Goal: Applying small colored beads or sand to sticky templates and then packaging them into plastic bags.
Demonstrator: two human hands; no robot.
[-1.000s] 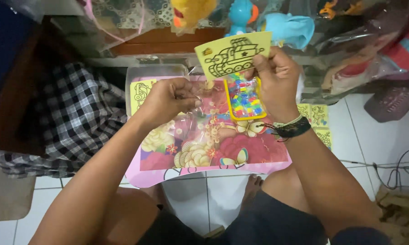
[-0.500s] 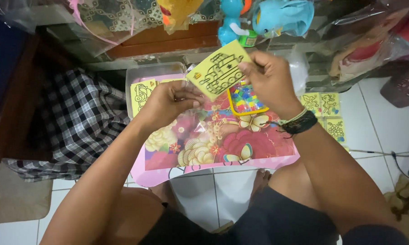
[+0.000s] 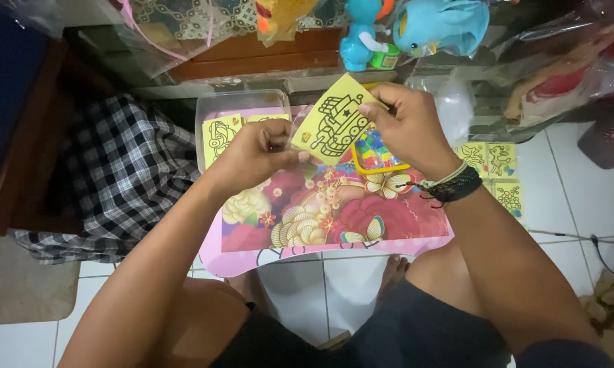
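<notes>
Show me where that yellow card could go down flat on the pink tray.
Free: the flowered near half of the pink tray, between the left hand and right wrist. Crowded: the far edge, with the clear box, the yellow-framed bead toy and both hands holding the yellow card.

clear plastic toy bags (image 3: 559, 75) upper right

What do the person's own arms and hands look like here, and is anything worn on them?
Both arms are bare to above the elbow, with no sleeves or gloves showing. The left hand has no ring, watch or band. The right hand is also ungloved, but its wrist carries stacked bracelets: dark braided cord bands with a lighter greenish band beside them.
</notes>
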